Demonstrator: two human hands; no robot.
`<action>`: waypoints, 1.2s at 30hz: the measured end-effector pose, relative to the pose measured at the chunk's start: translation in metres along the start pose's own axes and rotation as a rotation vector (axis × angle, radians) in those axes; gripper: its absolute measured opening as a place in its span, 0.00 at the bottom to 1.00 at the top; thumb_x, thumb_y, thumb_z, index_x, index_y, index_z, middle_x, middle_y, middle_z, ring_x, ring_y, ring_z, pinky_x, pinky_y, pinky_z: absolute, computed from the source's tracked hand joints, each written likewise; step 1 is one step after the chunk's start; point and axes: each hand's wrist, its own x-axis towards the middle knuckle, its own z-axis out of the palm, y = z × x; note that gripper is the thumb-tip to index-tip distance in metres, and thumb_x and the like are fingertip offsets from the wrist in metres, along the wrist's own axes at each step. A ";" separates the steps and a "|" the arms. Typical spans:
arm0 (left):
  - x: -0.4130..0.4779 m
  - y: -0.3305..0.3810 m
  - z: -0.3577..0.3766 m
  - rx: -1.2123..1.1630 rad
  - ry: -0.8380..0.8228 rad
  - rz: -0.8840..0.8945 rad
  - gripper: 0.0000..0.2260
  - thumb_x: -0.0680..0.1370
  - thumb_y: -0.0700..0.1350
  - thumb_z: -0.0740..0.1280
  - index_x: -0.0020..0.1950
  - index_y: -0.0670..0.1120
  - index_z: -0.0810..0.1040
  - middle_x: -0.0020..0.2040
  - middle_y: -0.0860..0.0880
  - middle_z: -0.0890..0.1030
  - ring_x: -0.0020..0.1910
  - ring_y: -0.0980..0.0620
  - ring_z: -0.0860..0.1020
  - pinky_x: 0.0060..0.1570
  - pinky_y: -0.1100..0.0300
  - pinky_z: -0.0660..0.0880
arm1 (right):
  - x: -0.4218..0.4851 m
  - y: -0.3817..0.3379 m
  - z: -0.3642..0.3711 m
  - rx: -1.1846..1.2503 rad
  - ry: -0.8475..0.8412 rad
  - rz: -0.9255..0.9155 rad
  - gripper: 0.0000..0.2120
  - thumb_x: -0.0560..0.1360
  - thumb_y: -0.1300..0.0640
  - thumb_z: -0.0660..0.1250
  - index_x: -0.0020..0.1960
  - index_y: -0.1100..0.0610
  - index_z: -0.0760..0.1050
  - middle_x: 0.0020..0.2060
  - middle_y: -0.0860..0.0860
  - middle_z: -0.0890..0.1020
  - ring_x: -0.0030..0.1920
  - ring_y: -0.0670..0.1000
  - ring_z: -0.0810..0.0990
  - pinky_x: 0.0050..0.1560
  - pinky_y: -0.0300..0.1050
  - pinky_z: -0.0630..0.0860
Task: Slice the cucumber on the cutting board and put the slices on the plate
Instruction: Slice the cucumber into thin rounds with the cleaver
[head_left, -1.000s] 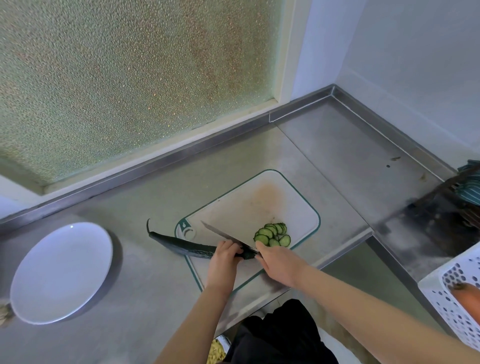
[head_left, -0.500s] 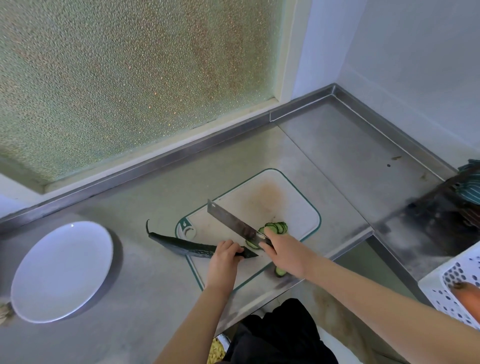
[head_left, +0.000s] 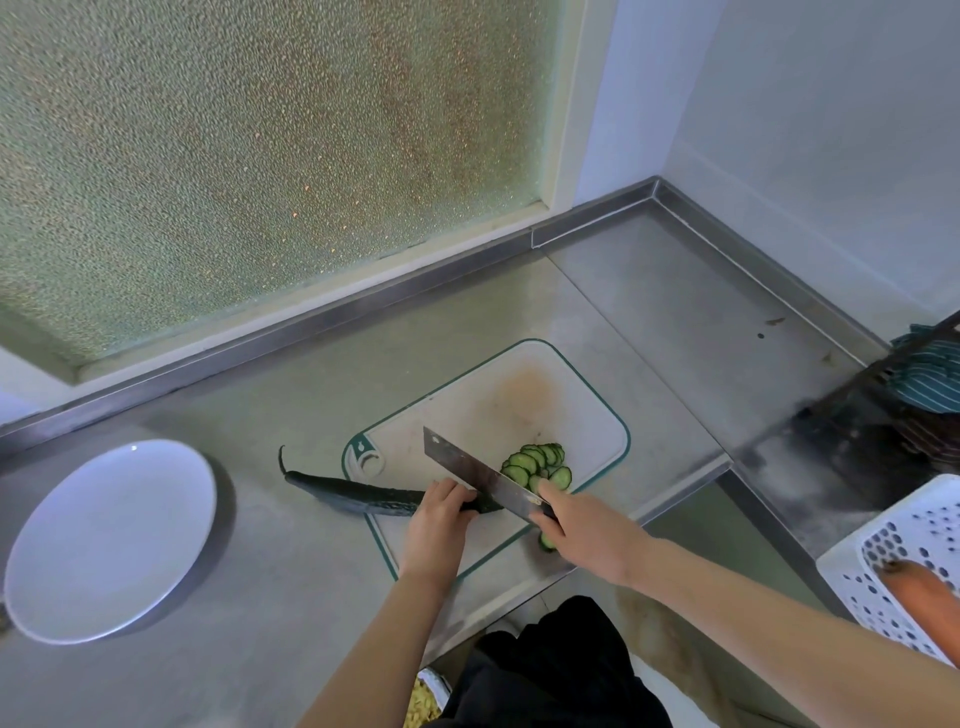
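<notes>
A dark green cucumber (head_left: 358, 494) lies across the left edge of the white cutting board (head_left: 498, 400), its stem end out on the counter. My left hand (head_left: 439, 512) grips its cut end on the board. My right hand (head_left: 576, 525) holds the handle of a cleaver (head_left: 475, 474), whose blade stands against the cut end beside my left fingers. Several green slices (head_left: 535, 462) lie in a fanned pile right of the blade. One slice (head_left: 546, 541) sits at the board's near edge, under my right hand. An empty white plate (head_left: 111, 540) rests far left.
The steel counter (head_left: 291, 395) ends in a front edge just below the board. A white perforated basket (head_left: 904, 566) with an orange carrot (head_left: 924, 597) stands at the right. A dark rack with striped cloth (head_left: 930, 384) sits at the far right. A frosted window fills the back.
The cleaver rose from its low cut a second ago and now stands beside my left fingers at the cucumber's cut end. One slice has landed at the board's near edge.
</notes>
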 end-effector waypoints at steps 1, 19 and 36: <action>0.000 0.000 0.000 0.001 0.001 0.003 0.09 0.67 0.31 0.71 0.44 0.40 0.80 0.43 0.44 0.79 0.43 0.45 0.76 0.40 0.59 0.71 | 0.000 -0.001 0.000 -0.019 -0.002 -0.002 0.10 0.82 0.52 0.52 0.55 0.60 0.64 0.34 0.52 0.71 0.34 0.54 0.70 0.36 0.46 0.65; -0.002 -0.001 0.005 0.052 0.061 0.081 0.13 0.59 0.29 0.75 0.38 0.42 0.79 0.39 0.47 0.80 0.39 0.51 0.74 0.34 0.65 0.68 | 0.008 -0.009 0.010 -0.149 0.012 -0.059 0.10 0.82 0.54 0.50 0.56 0.59 0.64 0.30 0.47 0.64 0.28 0.50 0.65 0.28 0.43 0.58; 0.000 -0.013 0.012 0.000 0.032 0.072 0.09 0.63 0.29 0.72 0.38 0.40 0.77 0.38 0.45 0.78 0.40 0.54 0.68 0.39 0.60 0.68 | 0.036 -0.003 0.012 -0.050 -0.044 -0.059 0.11 0.82 0.54 0.52 0.55 0.62 0.65 0.35 0.58 0.75 0.32 0.54 0.68 0.34 0.48 0.63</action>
